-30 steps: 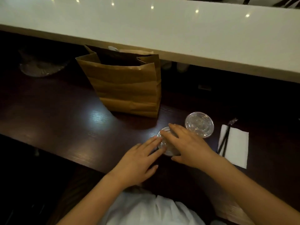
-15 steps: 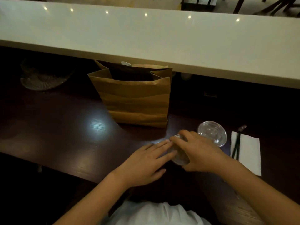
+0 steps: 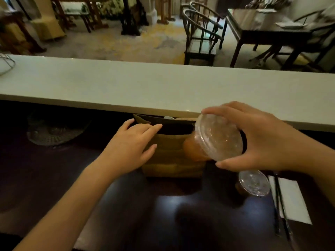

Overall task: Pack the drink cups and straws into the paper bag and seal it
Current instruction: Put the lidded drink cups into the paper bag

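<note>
A brown paper bag (image 3: 172,156) stands open on the dark table under the white counter's edge. My right hand (image 3: 262,140) grips a clear lidded cup (image 3: 217,136) with orange drink, tilted, in the air beside the bag's right top corner. My left hand (image 3: 130,145) rests with spread fingers on the bag's near left rim. A second lidded cup (image 3: 253,182) stands on the table below my right hand. Two dark wrapped straws (image 3: 279,201) lie on a white napkin (image 3: 291,200) at the right. A white lid (image 3: 169,117) peeks out of the bag.
A long white counter (image 3: 163,87) overhangs the bag's back. A clear glass dish (image 3: 54,131) sits in shadow at the left. Beyond the counter are chairs (image 3: 201,33) and a dark table (image 3: 268,29).
My right hand lifted the cup off the table up to the bag's top right. My left hand left the cup and moved onto the bag's rim. The camera tilted up.
</note>
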A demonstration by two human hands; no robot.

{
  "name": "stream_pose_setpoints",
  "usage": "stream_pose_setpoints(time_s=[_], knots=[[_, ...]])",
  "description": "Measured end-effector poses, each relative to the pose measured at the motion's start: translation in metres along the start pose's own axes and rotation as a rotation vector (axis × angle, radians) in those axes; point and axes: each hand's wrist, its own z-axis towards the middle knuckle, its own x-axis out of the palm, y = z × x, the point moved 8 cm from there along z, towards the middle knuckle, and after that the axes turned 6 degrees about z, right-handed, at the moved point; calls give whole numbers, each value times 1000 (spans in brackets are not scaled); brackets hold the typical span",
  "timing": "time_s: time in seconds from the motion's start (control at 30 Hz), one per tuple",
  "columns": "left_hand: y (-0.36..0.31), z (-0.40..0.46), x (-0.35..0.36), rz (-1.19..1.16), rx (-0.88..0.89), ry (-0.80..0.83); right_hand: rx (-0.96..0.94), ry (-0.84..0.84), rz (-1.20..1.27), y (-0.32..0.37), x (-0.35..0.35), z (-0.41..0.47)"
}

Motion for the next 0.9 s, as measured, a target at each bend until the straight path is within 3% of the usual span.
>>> stream_pose_setpoints(time_s=[0.1, 0.3, 0.4, 0.5, 0.6, 0.9], knots=[[11, -1, 11, 46, 93, 107, -17, -6, 184, 13, 1, 42], [15, -13, 12, -91, 249, 123, 164, 174, 593, -3, 57, 100], [22, -23, 20, -65, 295, 129, 196, 181, 648, -17, 68, 104], [32, -27, 21, -20, 275, 142, 190, 122, 447, -32, 67, 98], [38, -25, 19, 39, 268, 148, 67, 62, 126, -33, 64, 88], [-8, -32, 3, -32, 449, 33, -413, 249, -519, 6, 77, 50]])
